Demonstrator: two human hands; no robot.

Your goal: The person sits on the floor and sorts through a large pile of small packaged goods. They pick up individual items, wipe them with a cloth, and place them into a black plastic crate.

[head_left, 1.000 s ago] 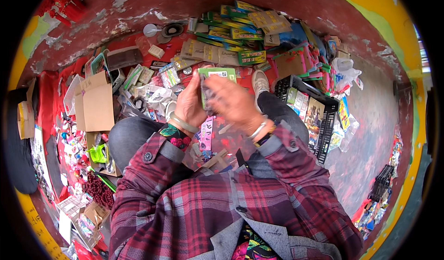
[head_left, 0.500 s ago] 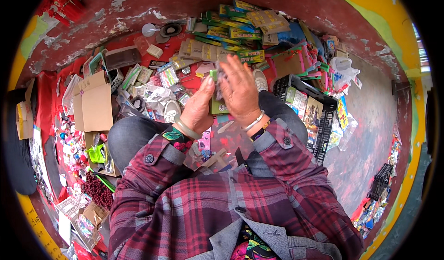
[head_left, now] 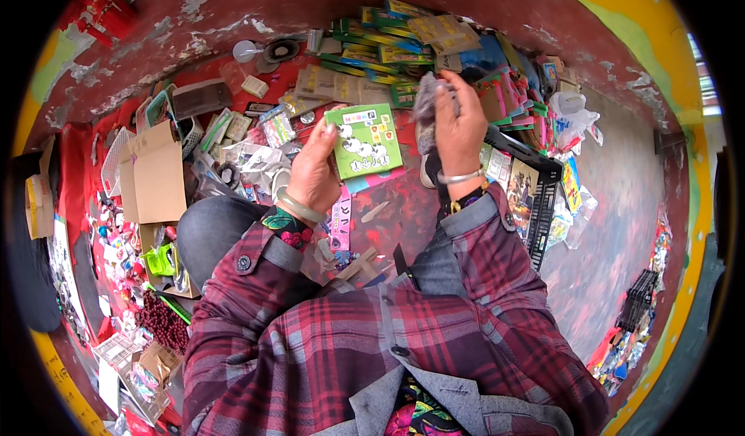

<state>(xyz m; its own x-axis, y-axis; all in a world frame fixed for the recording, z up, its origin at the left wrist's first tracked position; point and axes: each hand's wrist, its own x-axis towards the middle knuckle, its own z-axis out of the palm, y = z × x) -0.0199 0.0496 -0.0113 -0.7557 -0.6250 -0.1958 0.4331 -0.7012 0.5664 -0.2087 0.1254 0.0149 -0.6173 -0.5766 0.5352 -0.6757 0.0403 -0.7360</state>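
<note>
My left hand (head_left: 314, 168) grips a flat square green box (head_left: 365, 143) by its left edge, thumb on the front. Black-and-white cartoon animals and small coloured tiles are printed on the face turned up to me. To the right of the box, my right hand (head_left: 458, 126) pinches a crumpled grey cloth (head_left: 427, 98), held apart from the box. Part of the cloth hides behind the fingers. Below the box lies a pink printed card (head_left: 340, 219) on the floor.
Green and yellow boxes (head_left: 380, 44) are heaped by the far wall. On the right stands a black plastic crate (head_left: 545, 203) with printed items in it. An opened cardboard box (head_left: 155, 176) and plastic packets (head_left: 252, 160) lie left. Dark red beads (head_left: 163, 320) sit lower left.
My hands have moved apart. The green box has turned from edge-on to face up, and my right hand has drawn the grey cloth away to the right.
</note>
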